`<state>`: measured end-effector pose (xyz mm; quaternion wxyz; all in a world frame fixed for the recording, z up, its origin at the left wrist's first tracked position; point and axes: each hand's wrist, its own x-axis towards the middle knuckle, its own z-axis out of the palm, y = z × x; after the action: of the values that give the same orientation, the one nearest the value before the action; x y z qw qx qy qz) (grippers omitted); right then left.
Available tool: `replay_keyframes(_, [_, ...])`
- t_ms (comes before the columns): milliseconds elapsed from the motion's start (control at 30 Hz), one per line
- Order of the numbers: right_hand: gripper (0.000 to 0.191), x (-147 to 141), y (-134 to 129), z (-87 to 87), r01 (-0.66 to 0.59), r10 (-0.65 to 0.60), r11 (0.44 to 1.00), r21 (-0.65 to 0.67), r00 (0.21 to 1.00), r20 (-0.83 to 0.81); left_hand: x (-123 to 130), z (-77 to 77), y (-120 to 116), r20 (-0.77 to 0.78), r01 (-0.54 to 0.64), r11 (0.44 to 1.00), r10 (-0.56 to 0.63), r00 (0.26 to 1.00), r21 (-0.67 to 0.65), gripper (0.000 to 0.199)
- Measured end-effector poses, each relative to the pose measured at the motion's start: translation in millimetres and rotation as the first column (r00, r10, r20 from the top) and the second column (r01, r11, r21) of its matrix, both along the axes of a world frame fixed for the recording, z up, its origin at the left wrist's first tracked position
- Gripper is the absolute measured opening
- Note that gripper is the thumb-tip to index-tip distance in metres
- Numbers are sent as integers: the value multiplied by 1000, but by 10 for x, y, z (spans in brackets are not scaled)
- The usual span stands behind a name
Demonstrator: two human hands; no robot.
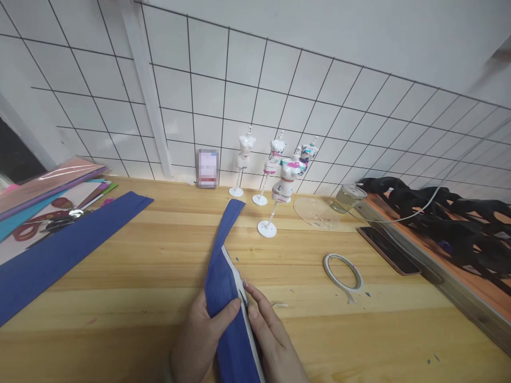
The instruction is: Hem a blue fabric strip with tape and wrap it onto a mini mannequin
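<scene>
A long blue strip [221, 282] with a white band along its right edge runs from the bottom middle up toward the mannequins, its far end bent to the right. My left hand [207, 332] grips the strip from the left, thumb lying on top near the white band. At the right edge, my right hand [267, 330] has its fingers closed against the white band. A small dark thing shows between the two hands, too hidden to name. Another blue strip [72, 250] lies flat on the left of the table.
Several small mannequins [282, 181] stand at the back beside a phone-like screen [207, 168]. A tape roll [326, 266], dark phone [388, 250], glass jar [348, 199] and black coiled material [443, 223] are on the right. Scissors [26, 230] and coloured sheets [48, 183] lie left.
</scene>
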<state>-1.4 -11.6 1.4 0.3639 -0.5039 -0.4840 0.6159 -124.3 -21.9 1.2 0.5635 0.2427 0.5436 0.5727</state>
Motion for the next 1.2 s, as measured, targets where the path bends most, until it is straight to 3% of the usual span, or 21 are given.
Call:
replay_keyframes(567, [66, 5, -3, 36, 24, -24, 999, -29, 1000, -2, 46, -15, 9, -30, 8, 1000, -8, 1000, 18, 38])
replay_keyframes(1200, [63, 16, 8, -10, 5, -5, 1000, 11, 1000, -1, 68, -3, -1, 47, -20, 1000, 21, 999, -4, 41])
